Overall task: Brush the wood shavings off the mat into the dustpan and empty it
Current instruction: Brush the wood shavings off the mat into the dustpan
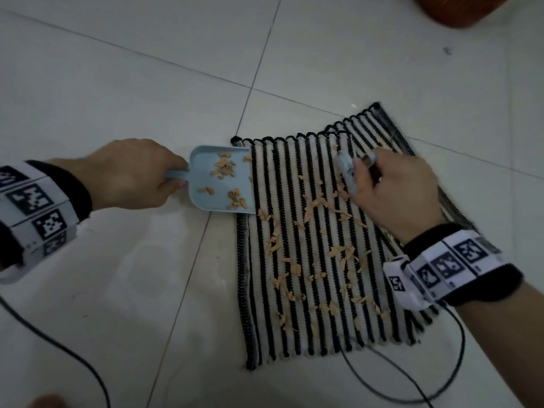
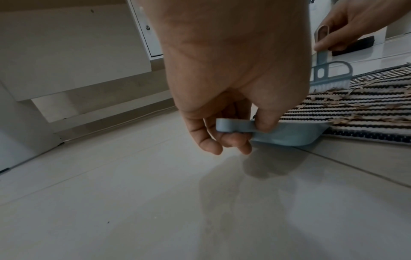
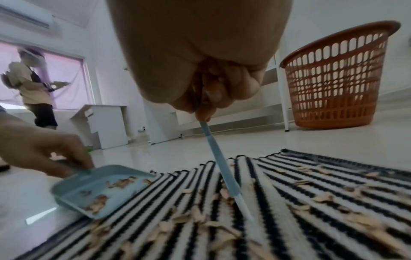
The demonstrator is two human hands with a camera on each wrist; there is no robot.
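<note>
A black-and-white striped mat lies on the tiled floor, strewn with several tan wood shavings. My left hand pinches the handle of a light blue dustpan, whose front lip rests on the mat's far left edge; some shavings lie in the pan. My right hand grips the handle of a small blue brush, its bristles down on the mat's upper middle. The dustpan and brush show in the left wrist view. The brush meets the mat beside the dustpan in the right wrist view.
An orange plastic basket stands on the floor beyond the mat; its edge shows at top right in the head view. Black cables trail over the floor near me. White furniture and another person are far off.
</note>
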